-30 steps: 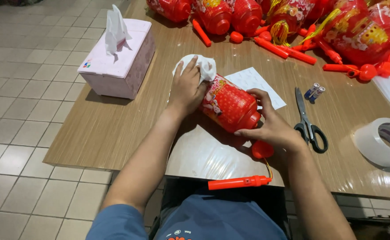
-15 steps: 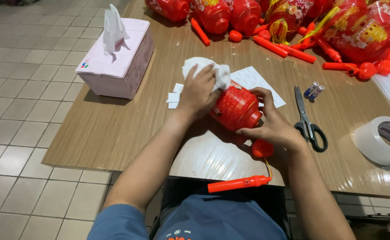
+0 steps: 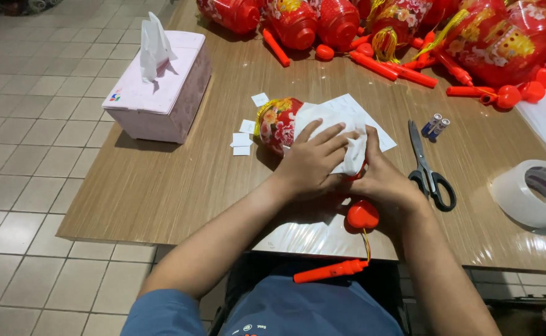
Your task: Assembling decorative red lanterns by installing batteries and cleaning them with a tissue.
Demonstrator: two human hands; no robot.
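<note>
A small red lantern (image 3: 278,121) with a floral pattern lies on its side on the wooden table (image 3: 161,180). My left hand (image 3: 313,160) presses a white tissue (image 3: 341,134) flat against the lantern's body. My right hand (image 3: 382,180) grips the lantern from the near side, mostly hiding it. A red heart-shaped piece (image 3: 362,215) hangs below my right hand on a yellow cord, which leads to an orange-red handle stick (image 3: 331,271) dangling off the table's front edge.
A pink tissue box (image 3: 161,93) stands at the left. Black scissors (image 3: 430,169), two small batteries (image 3: 435,125) and a tape roll (image 3: 537,194) lie at the right. Several red lanterns (image 3: 497,43) and sticks crowd the far edge. White paper scraps (image 3: 243,138) lie near the lantern.
My left hand with the tissue has slid from the lantern's far end down over its body toward my right hand. The lantern's patterned end now shows.
</note>
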